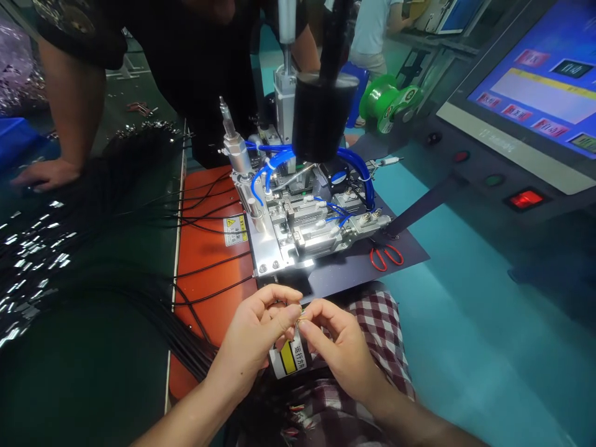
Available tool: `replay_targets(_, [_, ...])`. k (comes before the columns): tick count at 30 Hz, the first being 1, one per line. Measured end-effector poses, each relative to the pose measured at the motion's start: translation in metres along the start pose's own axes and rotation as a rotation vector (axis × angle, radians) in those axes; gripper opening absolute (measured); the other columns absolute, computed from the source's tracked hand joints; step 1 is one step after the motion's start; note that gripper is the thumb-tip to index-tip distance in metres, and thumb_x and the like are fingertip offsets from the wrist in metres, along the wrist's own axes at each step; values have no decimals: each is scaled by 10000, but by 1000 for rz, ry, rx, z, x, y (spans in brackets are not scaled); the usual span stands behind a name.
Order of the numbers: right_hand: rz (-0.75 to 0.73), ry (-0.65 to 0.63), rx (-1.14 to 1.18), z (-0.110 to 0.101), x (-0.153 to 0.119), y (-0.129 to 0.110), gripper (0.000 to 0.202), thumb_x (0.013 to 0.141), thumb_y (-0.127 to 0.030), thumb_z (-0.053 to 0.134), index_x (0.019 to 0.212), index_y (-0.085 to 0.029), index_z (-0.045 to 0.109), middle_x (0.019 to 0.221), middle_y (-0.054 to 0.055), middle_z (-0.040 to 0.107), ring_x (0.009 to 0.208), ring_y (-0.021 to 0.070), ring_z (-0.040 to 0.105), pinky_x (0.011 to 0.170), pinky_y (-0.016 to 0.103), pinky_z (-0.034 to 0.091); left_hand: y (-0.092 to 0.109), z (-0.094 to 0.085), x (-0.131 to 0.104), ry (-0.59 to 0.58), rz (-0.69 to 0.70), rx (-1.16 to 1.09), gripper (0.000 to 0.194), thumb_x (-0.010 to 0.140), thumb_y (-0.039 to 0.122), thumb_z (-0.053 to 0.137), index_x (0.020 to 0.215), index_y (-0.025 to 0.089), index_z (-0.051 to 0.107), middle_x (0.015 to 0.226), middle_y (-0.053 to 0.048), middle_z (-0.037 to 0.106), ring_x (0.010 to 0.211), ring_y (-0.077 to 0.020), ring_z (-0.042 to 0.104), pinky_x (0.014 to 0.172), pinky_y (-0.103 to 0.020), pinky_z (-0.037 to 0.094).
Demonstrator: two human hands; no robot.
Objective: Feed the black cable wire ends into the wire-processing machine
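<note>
My left hand and my right hand meet fingertip to fingertip above my lap. Both pinch the thin coloured wires, which show only as short pale strands between thumbs and forefingers. Just beyond them stands a silver machine with blue air tubes. Black cables run in a bundle towards my left forearm, and more loose wire ends hang over the lap below. A white and yellow label is partly covered by my fingers.
Red-handled scissors lie on the dark plate right of the machine. A control screen juts in at right, with a green spool behind. Across the machine, a person in black rests a hand on the cable-strewn dark table.
</note>
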State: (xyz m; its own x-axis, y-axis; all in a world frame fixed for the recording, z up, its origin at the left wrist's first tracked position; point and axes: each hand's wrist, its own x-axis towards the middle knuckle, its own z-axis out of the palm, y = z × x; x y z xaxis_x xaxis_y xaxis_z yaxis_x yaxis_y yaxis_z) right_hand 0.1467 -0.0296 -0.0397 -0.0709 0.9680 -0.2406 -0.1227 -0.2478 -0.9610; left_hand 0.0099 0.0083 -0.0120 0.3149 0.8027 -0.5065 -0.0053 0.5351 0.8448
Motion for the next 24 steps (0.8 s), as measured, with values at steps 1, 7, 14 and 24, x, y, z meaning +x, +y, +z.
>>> replay_targets(1, [2, 2, -5, 0, -1, 0, 139, 833, -224, 567, 709, -168, 538, 627, -43, 505, 542, 82, 405, 516, 208, 352, 0, 0, 0, 0, 9, 8, 164, 783, 329, 650, 812, 175, 604, 577, 49, 462, 477, -56, 362, 439, -177, 249])
replay_targets(7, [19, -5, -3, -2, -2, -1, 134, 834, -225, 556, 717, -166, 532, 629, -40, 501, 546, 86, 407, 513, 210, 350, 5, 3, -2, -35, 103, 34, 193, 816, 319, 603, 731, 146, 608, 723, 14, 528, 535, -56, 396, 470, -176, 301])
replay_targets(14, [24, 49, -21, 2, -2, 0, 179, 818, -265, 578, 680, -168, 518, 589, -45, 460, 533, 93, 390, 504, 220, 339, 5, 4, -9, 7, 33, 138, 167, 767, 320, 648, 816, 161, 626, 592, 32, 506, 486, -71, 396, 406, -166, 278])
replay_targets(24, [56, -60, 82, -15, 14, -3, 173, 816, -295, 603, 711, -161, 575, 611, -31, 516, 536, 99, 458, 525, 225, 377, -7, -9, -5, -31, -127, -40, 236, 794, 391, 626, 781, 159, 585, 492, 71, 366, 442, -48, 246, 395, -183, 147])
